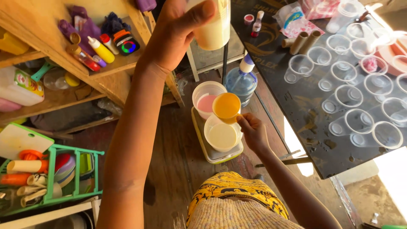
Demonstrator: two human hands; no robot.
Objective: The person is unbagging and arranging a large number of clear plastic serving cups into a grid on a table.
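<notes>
A person holds a cream-filled cup up high and a small orange cup down low

The left hand [180,32] is raised near the camera, fingers wrapped around a clear cup of cream-coloured liquid [213,25]. Far below it, the right hand [253,131] pinches a small orange cup [226,107] by its handle, just above a white bowl of cream liquid [221,135]; a white bowl of pink liquid [207,99] sits just beyond, with empty clear cups [354,99] on a dark table to the right
</notes>
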